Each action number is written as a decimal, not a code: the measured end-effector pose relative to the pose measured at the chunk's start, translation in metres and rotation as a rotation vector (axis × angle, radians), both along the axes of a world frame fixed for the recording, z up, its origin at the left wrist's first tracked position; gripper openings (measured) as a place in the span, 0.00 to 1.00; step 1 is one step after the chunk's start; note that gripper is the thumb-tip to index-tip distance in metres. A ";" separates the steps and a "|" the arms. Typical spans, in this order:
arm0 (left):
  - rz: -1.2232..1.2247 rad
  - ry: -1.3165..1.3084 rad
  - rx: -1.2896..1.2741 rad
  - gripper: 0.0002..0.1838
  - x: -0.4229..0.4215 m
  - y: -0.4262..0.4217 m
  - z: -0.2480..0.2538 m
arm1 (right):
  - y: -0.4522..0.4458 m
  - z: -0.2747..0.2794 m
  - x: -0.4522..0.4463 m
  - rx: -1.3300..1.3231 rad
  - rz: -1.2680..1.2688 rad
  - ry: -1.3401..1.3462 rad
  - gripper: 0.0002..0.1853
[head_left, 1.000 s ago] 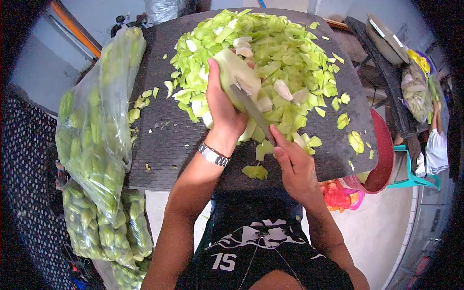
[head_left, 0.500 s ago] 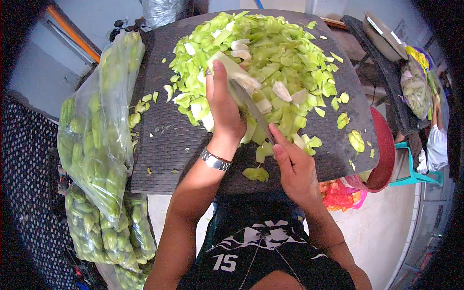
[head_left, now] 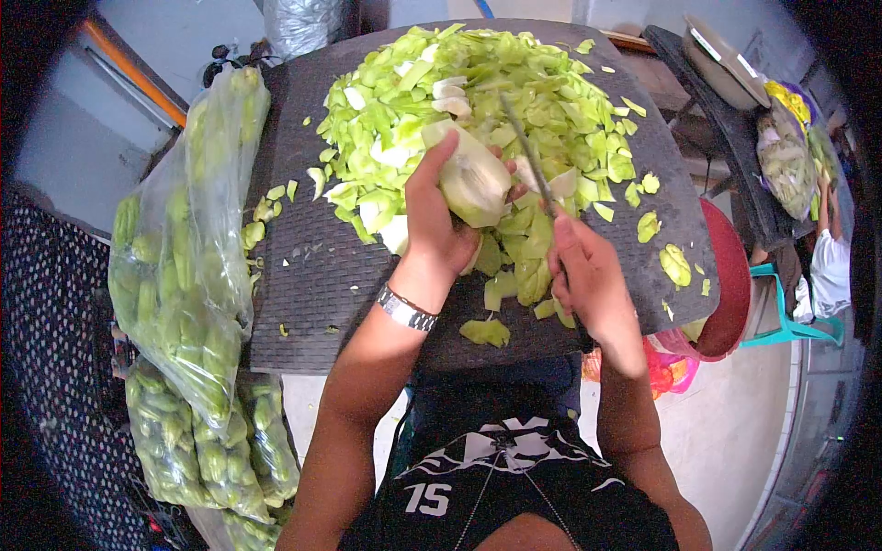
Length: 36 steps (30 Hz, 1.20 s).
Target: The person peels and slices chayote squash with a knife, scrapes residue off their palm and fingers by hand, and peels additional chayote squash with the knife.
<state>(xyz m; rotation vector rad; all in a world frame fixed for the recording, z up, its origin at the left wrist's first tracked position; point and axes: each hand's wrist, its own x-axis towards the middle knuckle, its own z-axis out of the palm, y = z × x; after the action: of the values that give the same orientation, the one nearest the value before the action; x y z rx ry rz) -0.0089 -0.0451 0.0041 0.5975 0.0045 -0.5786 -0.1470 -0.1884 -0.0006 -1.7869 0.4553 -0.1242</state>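
My left hand (head_left: 439,207) grips a pale, cut chayote (head_left: 475,184), its whitish inner face with the core turned up toward me. A watch is on that wrist. In my right hand (head_left: 588,275) is a knife (head_left: 528,151), fingers wrapped round its handle. The blade points up and away, just right of the chayote and apart from it. Beneath and beyond both hands spreads a big heap of green chayote slices (head_left: 542,101), with a few whitish core pieces (head_left: 450,96) on top.
The heap lies on a dark woven-pattern table (head_left: 308,303). Clear plastic bags of whole chayotes (head_left: 179,275) stand along its left side. At the right are a red tub (head_left: 721,285), a teal stool (head_left: 790,321) and another person's arm (head_left: 824,207) beside bagged vegetables (head_left: 785,165).
The knife has come away from the chayote and swung upright to its right. My left hand has turned the chayote, so its cut face now shows, and shifted slightly right.
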 end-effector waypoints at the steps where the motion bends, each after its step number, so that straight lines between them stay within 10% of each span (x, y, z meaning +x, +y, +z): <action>1: -0.011 0.034 0.009 0.28 0.002 0.001 0.000 | -0.003 -0.003 0.001 -0.037 -0.023 -0.035 0.26; 10: -0.023 -0.013 -0.011 0.27 0.011 0.009 0.020 | -0.028 -0.009 -0.021 -0.039 -0.038 -0.118 0.19; 15: -0.308 -0.860 0.590 0.21 0.003 -0.079 0.025 | -0.032 -0.046 -0.023 -0.164 -0.014 -0.157 0.21; 19: -0.917 -0.484 0.327 0.16 -0.049 -0.169 0.051 | -0.037 -0.078 -0.018 -0.369 0.040 -0.290 0.23; 21: -1.103 -0.449 0.251 0.14 -0.069 -0.210 0.033 | -0.035 -0.069 -0.029 -0.028 0.138 -0.081 0.26; 28: -1.322 -0.466 0.049 0.19 -0.133 -0.309 0.021 | -0.024 -0.087 -0.044 0.248 0.131 -0.458 0.27; 36: -0.198 -1.821 0.998 0.27 -0.011 -0.086 0.096 | -0.031 -0.036 -0.039 0.386 0.030 -0.013 0.20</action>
<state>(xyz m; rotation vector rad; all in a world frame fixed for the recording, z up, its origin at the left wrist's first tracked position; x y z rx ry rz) -0.0198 -0.1309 0.0996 1.9359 -1.5676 0.0087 -0.1857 -0.2192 -0.0371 -1.4120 0.4118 -0.0239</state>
